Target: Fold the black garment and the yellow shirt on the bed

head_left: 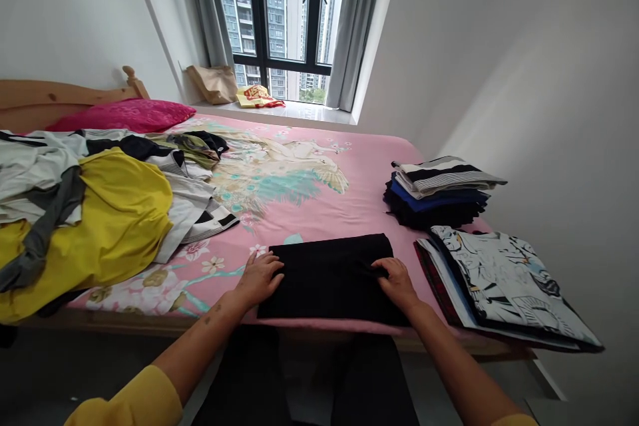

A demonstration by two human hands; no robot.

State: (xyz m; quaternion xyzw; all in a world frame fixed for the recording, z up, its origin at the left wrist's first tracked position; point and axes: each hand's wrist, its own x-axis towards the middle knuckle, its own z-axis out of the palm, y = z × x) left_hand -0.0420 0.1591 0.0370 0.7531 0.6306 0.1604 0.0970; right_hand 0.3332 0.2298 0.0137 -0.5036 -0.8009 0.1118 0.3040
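A folded black garment (329,276) lies on the pink bedsheet (349,173) at the near edge of the bed. My left hand (262,276) rests flat on its left edge with fingers stretched out. On the right side, my right hand (394,278) has its fingers curled, pinching a fold of the black cloth.
A heap of unfolded clothes (100,213), yellow, white and grey, covers the bed's left side. Two stacks of folded clothes sit right: a dark stack (439,193) and a printed stack (504,286). A pink pillow (124,114), wooden headboard (64,94), paper bag (214,83) and window (279,13) lie beyond.
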